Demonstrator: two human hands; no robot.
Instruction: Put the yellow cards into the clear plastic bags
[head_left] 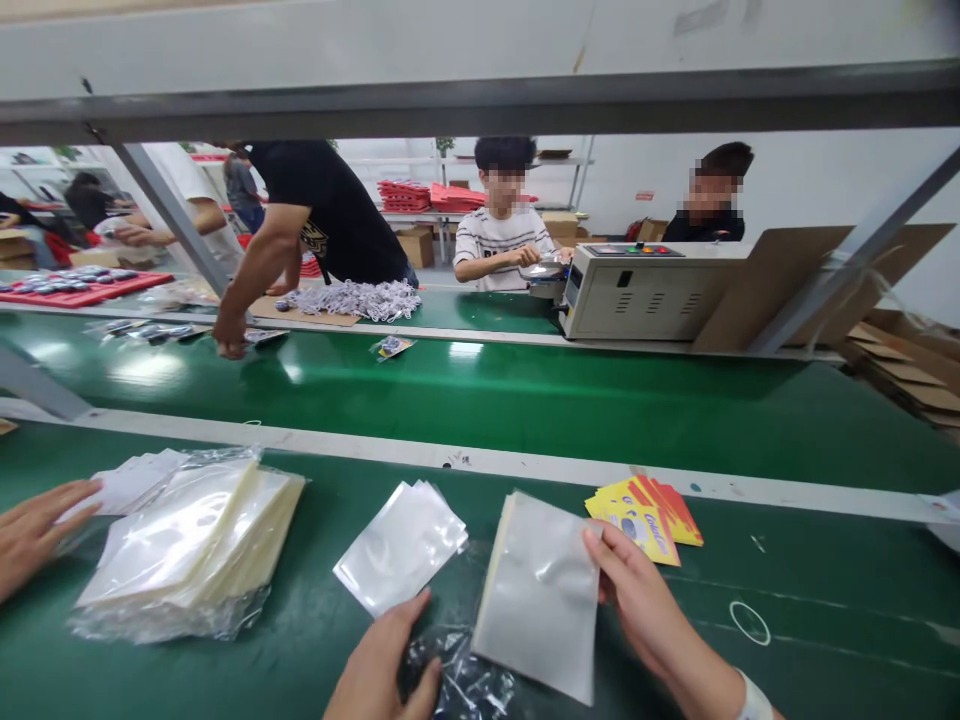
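My right hand (637, 600) grips the right edge of a stack of clear plastic bags (536, 600), thumb on top. My left hand (386, 665) is low in the middle, thumb and forefinger apart, beside a crumpled clear plastic wrapper (476, 680). The wrapper reaches between its fingers, but I see no firm hold; the other fingers are hidden. Just beyond the left hand lies a smaller pile of clear bags (405, 545). Yellow and red printed cards (641, 515) are fanned out behind my right hand.
Wrapped bag packs (187, 545) lie at left, near another person's hand (45, 530). A small packet (391, 346) lies on the green belt (525, 400). Across it, a person (501, 230) works beside a machine (645, 290). Another person's arm (259, 265) reaches over. Metal posts (161, 210) support an overhead shelf.
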